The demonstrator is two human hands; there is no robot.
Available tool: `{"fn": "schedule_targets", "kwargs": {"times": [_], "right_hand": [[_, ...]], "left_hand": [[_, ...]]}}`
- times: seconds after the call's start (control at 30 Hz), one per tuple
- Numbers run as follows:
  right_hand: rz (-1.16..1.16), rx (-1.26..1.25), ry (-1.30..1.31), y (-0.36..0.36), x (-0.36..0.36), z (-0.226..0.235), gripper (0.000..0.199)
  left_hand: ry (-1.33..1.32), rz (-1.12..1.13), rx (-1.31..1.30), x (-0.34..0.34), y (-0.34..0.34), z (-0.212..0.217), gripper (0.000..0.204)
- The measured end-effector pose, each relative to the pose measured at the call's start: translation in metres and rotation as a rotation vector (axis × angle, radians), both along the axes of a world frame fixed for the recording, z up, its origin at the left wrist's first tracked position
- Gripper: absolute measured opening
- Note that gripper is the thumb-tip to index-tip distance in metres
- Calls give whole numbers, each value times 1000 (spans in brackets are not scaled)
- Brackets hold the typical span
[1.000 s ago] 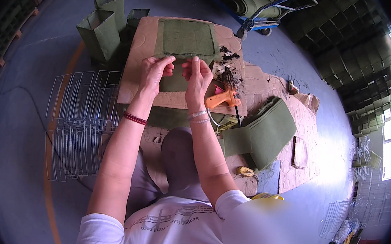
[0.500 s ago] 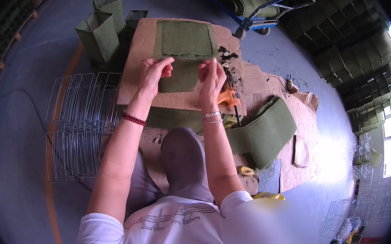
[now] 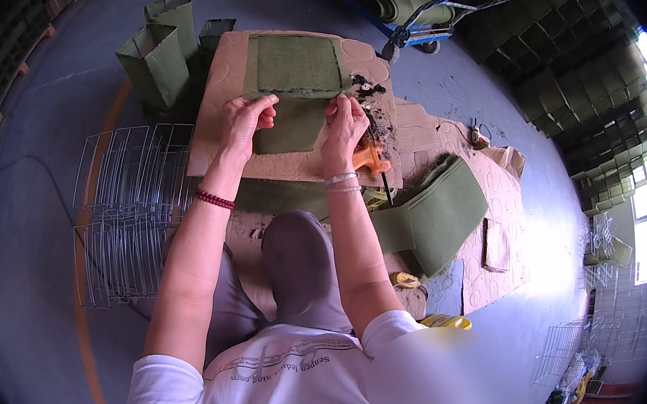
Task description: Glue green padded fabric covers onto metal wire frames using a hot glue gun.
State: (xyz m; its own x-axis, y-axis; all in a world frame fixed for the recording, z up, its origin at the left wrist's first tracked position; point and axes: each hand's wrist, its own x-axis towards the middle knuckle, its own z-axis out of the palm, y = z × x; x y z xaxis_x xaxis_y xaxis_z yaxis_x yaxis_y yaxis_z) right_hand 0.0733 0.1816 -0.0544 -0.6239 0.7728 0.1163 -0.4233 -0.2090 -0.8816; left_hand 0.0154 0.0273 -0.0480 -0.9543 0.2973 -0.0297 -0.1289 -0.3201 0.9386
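Note:
A piece of green felt-like fabric [image 3: 299, 61] lies on the cardboard-topped work surface, with a dark, frayed seam along its near edge. Below that seam, more of the green fabric [image 3: 290, 131] extends toward me between my hands. My left hand [image 3: 245, 124] is closed in a pinch at the left end of the seam. At the right end, my right hand [image 3: 344, 129] has thumb and fingers pressed together on the fabric edge. Just beside my right wrist lies an orange glue gun-like tool [image 3: 371, 158] with a dark tip; my hand partly hides it.
Green open-topped fabric boxes [image 3: 155, 66] stand at the far left, above stacked wire frames [image 3: 129, 209]. Folded green fabric sheets [image 3: 444, 215] lie on cardboard to the right. Dark scraps [image 3: 367, 88] litter the board's right side. A blue cart [image 3: 405, 29] stands beyond.
My right hand's fingers have curled in more tightly at the seam's right end. The whole scene has shifted slightly left in view; my left hand keeps its pinch.

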Motion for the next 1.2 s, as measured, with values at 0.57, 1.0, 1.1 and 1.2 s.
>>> {"fn": "schedule_targets", "kwargs": {"times": [0.57, 1.0, 1.1, 1.2], "right_hand": [[91, 12, 27, 4, 4, -3, 22], [58, -5, 59, 2, -3, -2, 23], [45, 67, 8, 18, 6, -9, 21], [143, -39, 30, 3, -5, -10, 22]], "left_hand": [[102, -209, -110, -14, -41, 14, 16], [66, -145, -29, -17, -31, 18, 11], [22, -316, -29, -19, -28, 16, 13], [42, -80, -93, -48, -62, 20, 20]]}}
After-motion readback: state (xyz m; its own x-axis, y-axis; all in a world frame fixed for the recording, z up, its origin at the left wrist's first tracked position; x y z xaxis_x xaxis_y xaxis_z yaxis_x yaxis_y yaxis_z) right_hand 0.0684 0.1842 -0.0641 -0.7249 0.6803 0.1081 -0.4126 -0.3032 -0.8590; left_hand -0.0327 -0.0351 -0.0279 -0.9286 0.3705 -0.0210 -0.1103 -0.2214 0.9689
